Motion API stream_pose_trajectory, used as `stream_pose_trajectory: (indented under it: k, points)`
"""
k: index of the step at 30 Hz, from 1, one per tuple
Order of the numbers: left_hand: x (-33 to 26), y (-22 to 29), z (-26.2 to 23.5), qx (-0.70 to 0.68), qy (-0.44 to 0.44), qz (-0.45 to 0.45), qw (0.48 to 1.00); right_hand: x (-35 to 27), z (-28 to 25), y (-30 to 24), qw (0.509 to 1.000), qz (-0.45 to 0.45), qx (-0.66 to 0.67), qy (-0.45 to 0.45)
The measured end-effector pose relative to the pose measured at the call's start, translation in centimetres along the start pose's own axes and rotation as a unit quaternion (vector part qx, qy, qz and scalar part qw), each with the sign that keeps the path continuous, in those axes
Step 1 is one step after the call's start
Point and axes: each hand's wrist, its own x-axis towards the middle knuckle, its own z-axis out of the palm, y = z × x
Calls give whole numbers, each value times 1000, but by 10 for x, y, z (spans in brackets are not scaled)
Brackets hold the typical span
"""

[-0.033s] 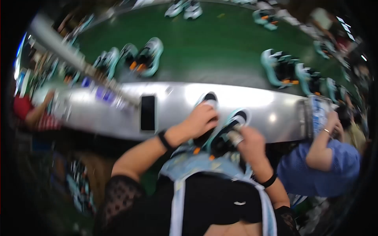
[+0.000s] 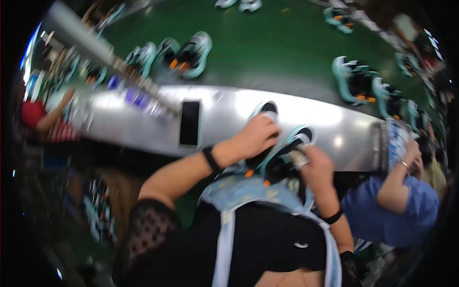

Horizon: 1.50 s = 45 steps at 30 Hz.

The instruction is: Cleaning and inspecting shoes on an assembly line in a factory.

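A pair of black sneakers with teal soles and orange tabs rests at the near edge of the metal ledge, toes pointing away. My left hand [image 2: 260,135] is closed over the left sneaker [image 2: 269,106], its fingers bent together and hiding the middle of the shoe. Beside it, my right hand [image 2: 317,165] grips a small pale object [image 2: 298,158], blurred, against the right side of the right sneaker [image 2: 278,165]. What kind of object this is does not show. Over my lap lies a light blue apron [image 2: 248,193].
A dark phone [image 2: 190,123] lies on the metal ledge [image 2: 220,112] to the left, near a slanted grey pole [image 2: 88,38]. Beyond runs a green belt [image 2: 267,52] carrying more sneakers [image 2: 195,55]. A co-worker in blue [image 2: 392,208] sits at right, another in red [image 2: 34,115] at left.
The whole view has shifted, so the ledge, shoes and hands appear farther right and slightly higher. Both hands keep about the same places on the sneakers.
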Motion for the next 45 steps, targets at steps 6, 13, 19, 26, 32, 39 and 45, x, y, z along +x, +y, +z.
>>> stream_pose_trajectory:
  k: [6, 13, 19, 26, 32, 39, 45]
  points:
    - [-14, 8, -13, -24, 42, -88, 995, 4, -11, -7, 983, 5, 91, -161]
    - [-10, 11, -18, -98, -51, -59, 992, -2, -7, -5, 969, 83, 175, -153]
    - [7, -2, -16, -186, -156, -13, 970, -14, 2, -9, 998, 21, -48, -39]
    - [-13, 10, -58, -107, -100, -135, 980, -8, 18, -25, 997, -56, 46, 9]
    - [-7, 11, -71, -91, -158, -162, 970, -4, -3, -31, 987, 34, 112, -112]
    - [-18, 0, -76, -108, -128, -152, 974, 12, 21, -33, 987, 60, 61, -140]
    - [-18, 1, -70, -97, -79, -173, 977, 13, 34, -16, 985, -20, 97, -143]
